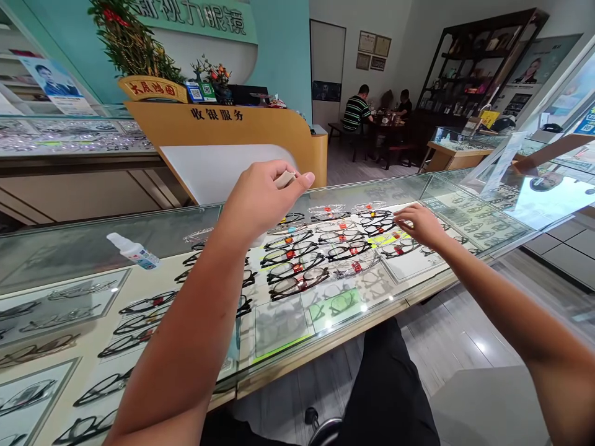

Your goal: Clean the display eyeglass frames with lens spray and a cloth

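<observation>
- Left hand (260,198) is pinching a pale cloth (285,179), perhaps.
- Right hand (421,226), loosely open, is reaching over the surface (69,260).
- Spray bottle (134,251) is lying leftward, nearer the left hand.

The bare left hand (272,195) curls closed at twelve o'clock; the bare right hand (421,227) hovers at one, fingers (405,215) loosely extended.

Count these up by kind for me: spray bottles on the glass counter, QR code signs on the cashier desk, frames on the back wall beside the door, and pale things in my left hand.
Spray bottle: 1
QR code signs: 2
Wall frames: 4
Small pale item in your left hand: 1
Total: 8
</observation>
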The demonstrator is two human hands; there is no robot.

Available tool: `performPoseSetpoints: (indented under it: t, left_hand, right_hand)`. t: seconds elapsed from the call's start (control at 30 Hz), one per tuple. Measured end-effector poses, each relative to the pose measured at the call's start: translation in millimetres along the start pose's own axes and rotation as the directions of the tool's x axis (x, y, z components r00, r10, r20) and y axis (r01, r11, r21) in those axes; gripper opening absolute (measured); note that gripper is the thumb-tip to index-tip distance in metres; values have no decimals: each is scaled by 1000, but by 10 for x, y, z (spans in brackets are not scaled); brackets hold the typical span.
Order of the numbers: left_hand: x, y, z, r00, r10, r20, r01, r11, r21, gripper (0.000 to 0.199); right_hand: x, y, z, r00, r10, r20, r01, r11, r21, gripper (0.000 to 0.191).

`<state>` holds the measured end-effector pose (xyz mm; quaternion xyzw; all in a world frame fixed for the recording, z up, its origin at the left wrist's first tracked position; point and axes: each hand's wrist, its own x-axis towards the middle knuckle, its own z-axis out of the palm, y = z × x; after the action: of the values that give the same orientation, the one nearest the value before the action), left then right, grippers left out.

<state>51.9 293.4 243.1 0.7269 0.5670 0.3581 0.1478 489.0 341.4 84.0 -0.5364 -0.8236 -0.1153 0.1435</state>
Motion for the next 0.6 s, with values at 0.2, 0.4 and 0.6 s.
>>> performPoseSetpoints:
  t: [0.2, 0.4, 0.6]
  left_hand:
    - [-12, 15, -24, 1000, -8, 18, 7, 1000, 11, 37]
    - [-11, 10, -33, 999, 26, 34, -25, 999, -37, 39]
    - [-13, 7, -26, 997, 56, 47, -54, 997, -52, 40]
  right_hand:
    - [684, 35, 295, 989, 76, 130, -72, 997, -35, 28]
    - [922, 53, 481, 967, 156, 203, -143, 987, -77, 30]
    - [1061, 145, 540, 961, 157, 227, -129, 983, -134, 26]
